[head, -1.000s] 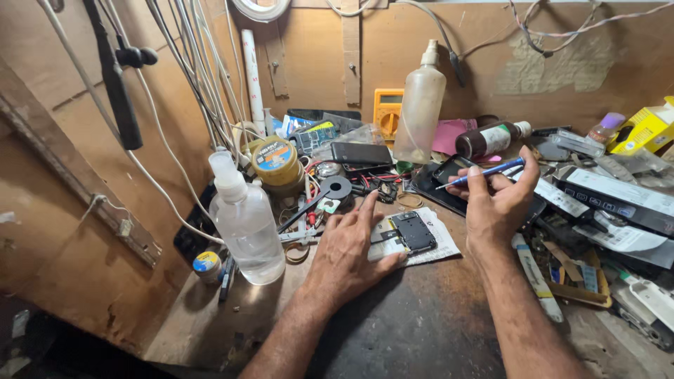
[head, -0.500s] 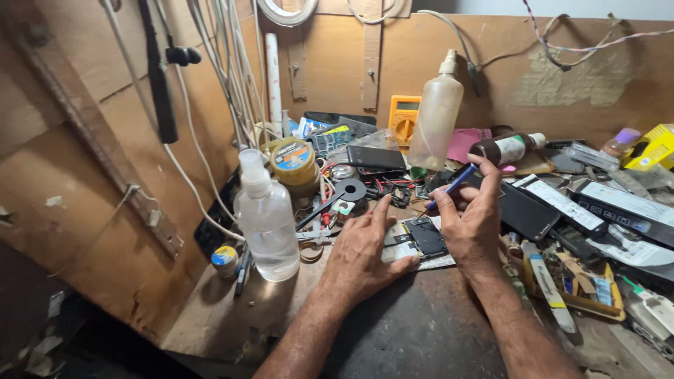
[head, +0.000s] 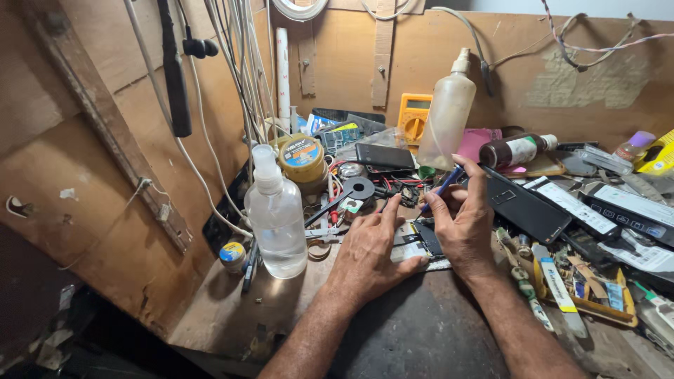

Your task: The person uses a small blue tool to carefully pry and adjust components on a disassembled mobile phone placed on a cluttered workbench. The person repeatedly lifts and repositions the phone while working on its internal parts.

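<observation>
Head view showed the left hand (head: 368, 253) flat, fingers spread, pressing a small dark phone (head: 426, 240) on the workbench (head: 421, 330) at frame centre, while the right hand (head: 465, 221) pinched a blue-handled tool (head: 444, 187) just above it.

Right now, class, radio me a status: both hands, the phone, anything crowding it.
Left hand flat, pinning phone. Right hand grips blue tool over it. Clear bottle stands left, clutter all round.
</observation>
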`<state>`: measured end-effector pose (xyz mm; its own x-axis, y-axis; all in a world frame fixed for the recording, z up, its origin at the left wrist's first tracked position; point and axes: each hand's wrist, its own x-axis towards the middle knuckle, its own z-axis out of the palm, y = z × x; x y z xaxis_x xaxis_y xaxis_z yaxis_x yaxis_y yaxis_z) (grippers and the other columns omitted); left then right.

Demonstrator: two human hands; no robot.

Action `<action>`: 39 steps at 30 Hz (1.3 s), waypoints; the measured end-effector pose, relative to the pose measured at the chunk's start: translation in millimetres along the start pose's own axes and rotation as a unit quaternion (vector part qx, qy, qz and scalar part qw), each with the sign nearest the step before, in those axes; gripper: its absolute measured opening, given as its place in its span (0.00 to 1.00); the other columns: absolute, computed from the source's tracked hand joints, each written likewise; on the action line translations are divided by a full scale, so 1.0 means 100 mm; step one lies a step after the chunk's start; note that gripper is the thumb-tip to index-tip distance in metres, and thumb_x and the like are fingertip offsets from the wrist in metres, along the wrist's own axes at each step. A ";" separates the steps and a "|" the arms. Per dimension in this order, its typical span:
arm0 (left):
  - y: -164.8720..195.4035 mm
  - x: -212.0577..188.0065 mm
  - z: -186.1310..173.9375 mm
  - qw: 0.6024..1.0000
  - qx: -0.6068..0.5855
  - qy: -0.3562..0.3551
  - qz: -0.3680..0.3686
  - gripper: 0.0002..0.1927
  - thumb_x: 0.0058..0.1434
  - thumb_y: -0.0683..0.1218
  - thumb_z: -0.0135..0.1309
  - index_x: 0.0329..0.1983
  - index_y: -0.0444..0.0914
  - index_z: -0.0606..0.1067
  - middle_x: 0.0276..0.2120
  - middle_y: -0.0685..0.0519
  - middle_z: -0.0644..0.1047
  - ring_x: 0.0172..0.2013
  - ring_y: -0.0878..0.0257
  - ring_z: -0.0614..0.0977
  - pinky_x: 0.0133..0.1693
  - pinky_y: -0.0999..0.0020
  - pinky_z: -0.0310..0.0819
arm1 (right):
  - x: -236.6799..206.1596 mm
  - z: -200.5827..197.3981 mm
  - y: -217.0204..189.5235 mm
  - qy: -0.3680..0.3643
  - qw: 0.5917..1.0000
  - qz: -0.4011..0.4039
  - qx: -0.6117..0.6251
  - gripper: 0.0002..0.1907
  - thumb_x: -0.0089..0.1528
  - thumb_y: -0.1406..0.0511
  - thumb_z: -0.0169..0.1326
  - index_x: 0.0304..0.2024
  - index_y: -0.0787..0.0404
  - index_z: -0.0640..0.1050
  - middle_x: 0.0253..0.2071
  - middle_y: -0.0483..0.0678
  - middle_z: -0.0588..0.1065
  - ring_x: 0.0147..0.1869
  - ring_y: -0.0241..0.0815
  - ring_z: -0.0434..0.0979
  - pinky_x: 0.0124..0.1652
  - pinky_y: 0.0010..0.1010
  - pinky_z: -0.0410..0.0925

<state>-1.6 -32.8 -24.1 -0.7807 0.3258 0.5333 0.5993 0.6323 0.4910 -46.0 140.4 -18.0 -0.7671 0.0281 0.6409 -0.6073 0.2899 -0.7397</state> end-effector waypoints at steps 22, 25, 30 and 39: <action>0.00 0.01 0.03 1.000 -0.019 0.006 0.000 0.54 0.48 0.53 0.70 0.71 0.26 0.55 0.49 0.42 0.81 0.55 0.48 0.78 0.56 0.56 0.67 | -0.02 0.05 -0.05 -0.009 0.993 -0.041 -0.112 0.38 0.60 0.74 0.64 0.70 0.51 0.64 0.25 0.43 0.73 0.29 0.29 0.74 0.32 0.27 0.71; 0.01 0.02 0.04 1.000 -0.018 0.008 -0.008 0.54 0.49 0.54 0.70 0.71 0.26 0.56 0.50 0.42 0.80 0.56 0.47 0.77 0.57 0.56 0.67 | -0.01 0.04 -0.05 -0.019 0.991 -0.064 -0.117 0.37 0.62 0.75 0.61 0.71 0.51 0.64 0.26 0.43 0.74 0.30 0.29 0.74 0.33 0.26 0.71; -0.01 0.01 0.03 0.999 0.011 0.024 0.022 0.54 0.49 0.55 0.70 0.70 0.24 0.56 0.53 0.39 0.78 0.62 0.42 0.73 0.58 0.53 0.64 | 0.00 0.06 -0.04 -0.043 0.994 -0.001 -0.100 0.37 0.63 0.75 0.59 0.71 0.50 0.61 0.27 0.44 0.77 0.31 0.30 0.77 0.33 0.27 0.72; 0.01 0.01 0.00 1.000 -0.014 0.006 -0.006 0.55 0.49 0.55 0.70 0.71 0.25 0.55 0.53 0.38 0.78 0.61 0.44 0.74 0.59 0.54 0.65 | -0.01 0.02 0.04 -0.062 0.998 0.028 0.000 0.37 0.65 0.74 0.56 0.73 0.51 0.57 0.36 0.46 0.81 0.40 0.32 0.84 0.42 0.28 0.78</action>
<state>-1.8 -31.3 -22.9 -0.7863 0.3098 0.5346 0.5941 0.6170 0.5162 -48.0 139.6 -21.6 -0.8199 -0.0738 0.5678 -0.5623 0.2907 -0.7742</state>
